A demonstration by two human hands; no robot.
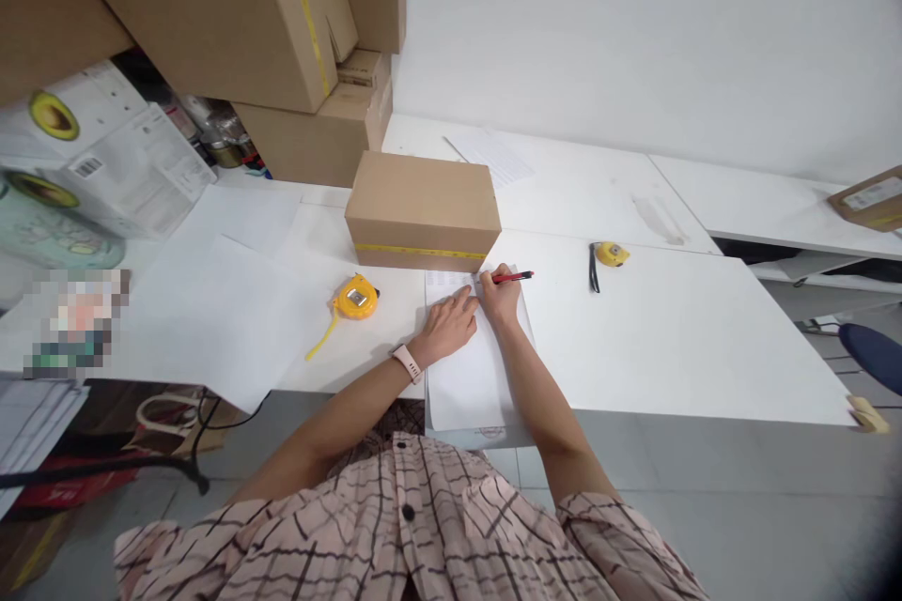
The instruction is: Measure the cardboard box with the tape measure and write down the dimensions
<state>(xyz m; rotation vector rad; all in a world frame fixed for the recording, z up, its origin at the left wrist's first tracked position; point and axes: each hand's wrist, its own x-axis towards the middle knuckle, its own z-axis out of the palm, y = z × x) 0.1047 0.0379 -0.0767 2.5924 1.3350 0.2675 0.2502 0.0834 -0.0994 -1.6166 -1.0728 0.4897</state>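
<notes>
My right hand [499, 299] is closed around a red and black pen [518, 277], its tip close to the upper part of a white paper sheet [469, 380]. Flat on that same sheet rests my left hand [449, 324], fingers stretched out and holding nothing. The paper overhangs the table's front edge. Just behind both hands stands a closed cardboard box [425, 207] with a yellow strip along its front. To the left of my left hand lies a yellow tape measure [356, 297] with a bit of its blade pulled out.
A second yellow tape measure [612, 254] with a black strap sits on the white table [662, 338] to the right. Stacked cardboard boxes [211, 9] rise at the back left. Large white sheets [211, 310] cover the left side. Another box [870, 200] stands far right.
</notes>
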